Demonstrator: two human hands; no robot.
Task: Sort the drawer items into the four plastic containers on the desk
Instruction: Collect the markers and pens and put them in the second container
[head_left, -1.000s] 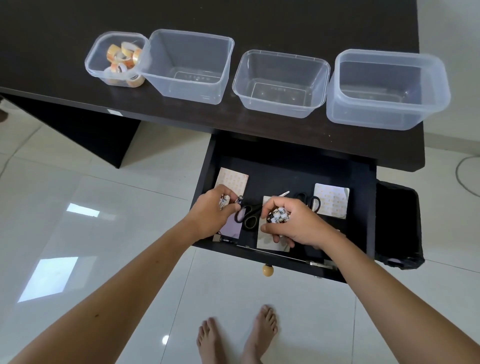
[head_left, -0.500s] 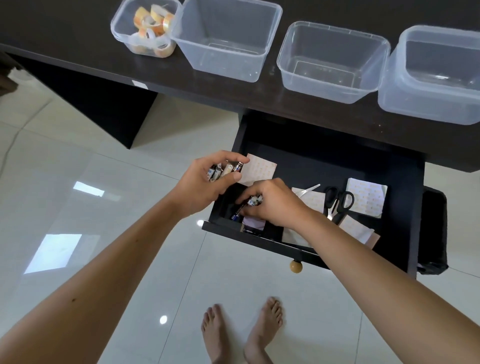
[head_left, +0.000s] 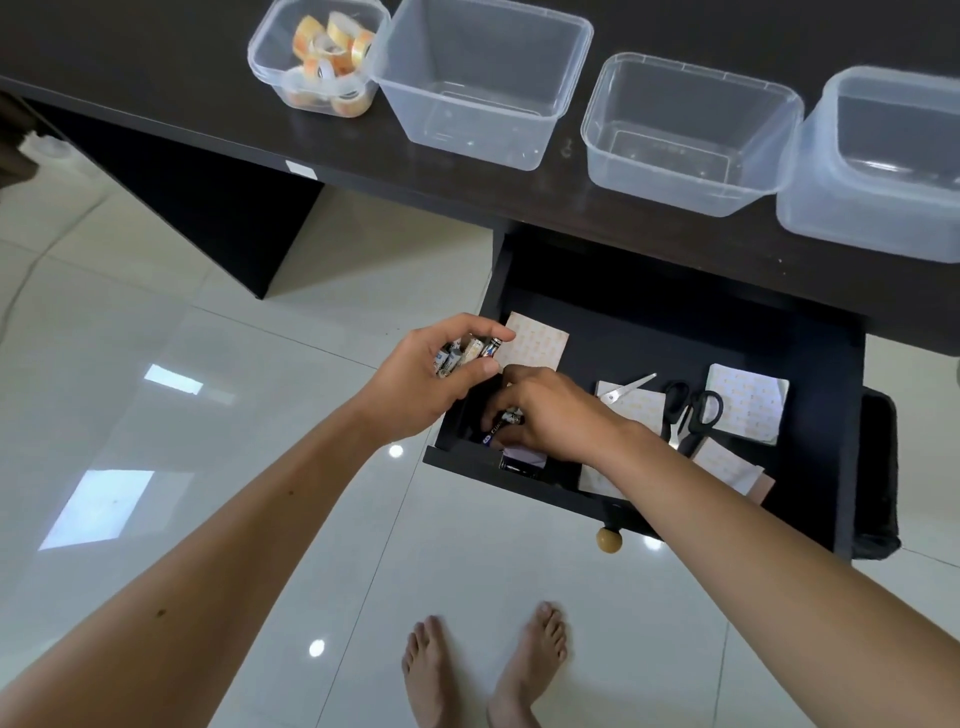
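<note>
Head view, looking down: the left hand (head_left: 415, 384) hovers just over the near-left corner of the open drawer (head_left: 841, 415), fingers curled round a small bunch of batteries (head_left: 467, 354). Beside it, the right hand (head_left: 550, 415) reaches down into that same corner and pinches more batteries (head_left: 501, 423) with curled fingers. Further right on the drawer floor lie black-handled scissors (head_left: 693, 410) over several pads of sticky notes (head_left: 748, 402). On the desk (head_left: 156, 67), along its near edge, stand four clear plastic containers: the leftmost, smallest container (head_left: 260, 49) holds rolls of tape (head_left: 332, 47); the other three (head_left: 483, 88) show nothing inside.
</note>
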